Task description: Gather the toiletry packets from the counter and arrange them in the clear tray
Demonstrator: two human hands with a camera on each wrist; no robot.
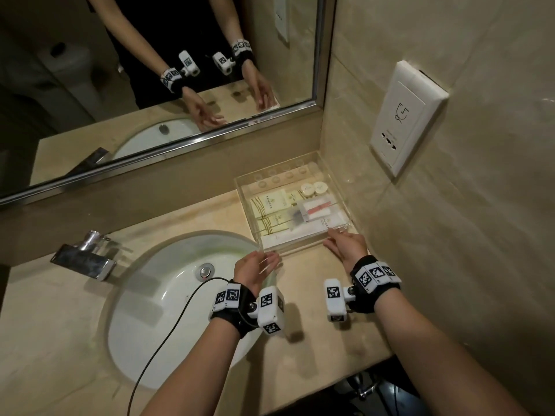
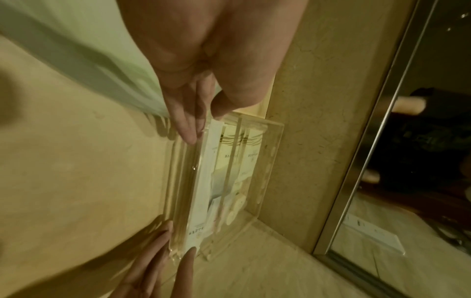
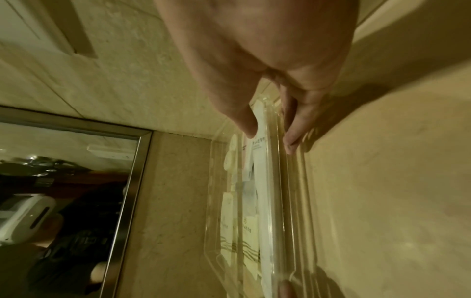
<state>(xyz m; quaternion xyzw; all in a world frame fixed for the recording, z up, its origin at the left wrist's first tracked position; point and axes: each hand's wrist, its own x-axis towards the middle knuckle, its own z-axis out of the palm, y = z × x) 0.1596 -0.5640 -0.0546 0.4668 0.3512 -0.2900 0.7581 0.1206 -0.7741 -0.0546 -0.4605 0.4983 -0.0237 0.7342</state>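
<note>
The clear tray (image 1: 341,190) (image 2: 276,141) (image 3: 279,201) sits on the counter in the corner below the mirror. Inside lie yellow sachets (image 1: 270,211), a long white packet (image 1: 288,239) (image 2: 201,191) along the near wall, a red-striped packet (image 1: 318,208) and two round soaps (image 1: 313,187). My left hand (image 1: 264,264) (image 2: 203,125) has straight fingers against the outside of the near wall at its left end, thumb over the rim. My right hand (image 1: 333,240) (image 3: 270,137) does the same at the right end, its thumb touching the white packet.
A white sink (image 1: 168,295) with a chrome faucet (image 1: 87,259) lies left of the tray. A black cable (image 1: 168,328) crosses the basin. A wall socket plate (image 1: 405,115) is on the right wall, with the mirror (image 1: 150,70) behind and the counter's front edge (image 1: 345,367) near me.
</note>
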